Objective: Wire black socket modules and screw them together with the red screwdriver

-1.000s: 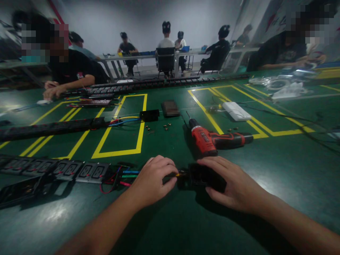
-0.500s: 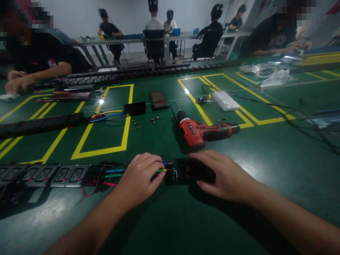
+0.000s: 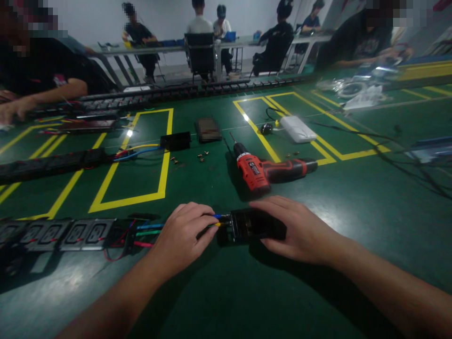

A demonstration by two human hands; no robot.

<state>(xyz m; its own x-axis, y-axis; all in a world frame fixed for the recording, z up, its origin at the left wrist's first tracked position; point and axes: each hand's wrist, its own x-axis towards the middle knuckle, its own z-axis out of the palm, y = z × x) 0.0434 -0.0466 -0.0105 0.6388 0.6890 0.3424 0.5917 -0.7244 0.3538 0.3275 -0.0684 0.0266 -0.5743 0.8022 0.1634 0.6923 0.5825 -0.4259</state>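
One red drill [image 3: 253, 173], one held black box [image 3: 256, 225], the wearer's two hands [image 3: 190, 230]

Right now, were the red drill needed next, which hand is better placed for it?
Probably the right hand: it is nearer the red drill, whose handle extends to that side, though this hand holds the black housing. The left hand is farther off, pinching wires.

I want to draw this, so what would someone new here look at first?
Probably the red and black drill, lying on the green table just beyond the right hand. Next, perhaps, the coloured wires the left hand pinches, beside the black box in the right hand. Yellow tape outlines shapes farther back on the table.
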